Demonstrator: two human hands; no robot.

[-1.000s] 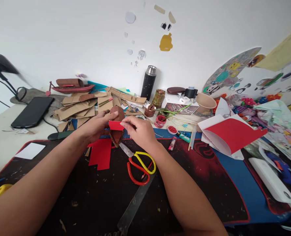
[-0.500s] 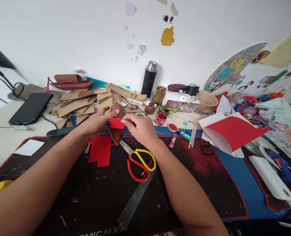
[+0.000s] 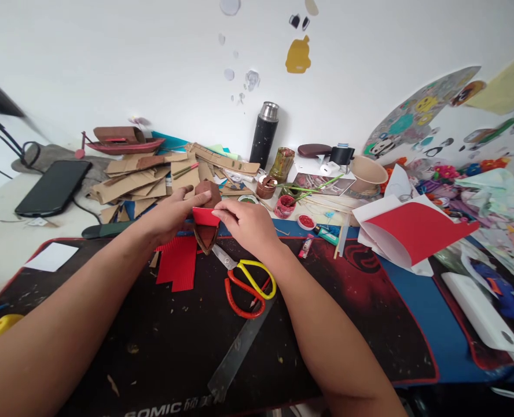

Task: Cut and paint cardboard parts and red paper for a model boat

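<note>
A small brown cardboard boat [image 3: 206, 236] with a pointed front end and a brown rounded cover [image 3: 207, 192] lies between my hands. Across it stands a small red paper piece [image 3: 205, 216]. My right hand [image 3: 239, 223] pinches the right end of this piece between thumb and fingers. From the left, my left hand [image 3: 176, 213] is closed around the boat's side, its thumb at the brown cover. Just below lie red corrugated paper [image 3: 176, 263] and scissors [image 3: 248, 284] with one yellow and one orange-red handle.
Cardboard scraps [image 3: 131, 179], a finished-looking boat [image 3: 122, 142], a black flask [image 3: 264, 136] and paint jars [image 3: 284, 206] stand behind. A clear ruler-like strip [image 3: 239, 350] lies in front. Red paper [image 3: 417, 229] is at right, a phone [image 3: 52, 188] at left.
The view has shifted slightly. Both hands keep their places at the boat, and the red piece appears tilted a little differently.
</note>
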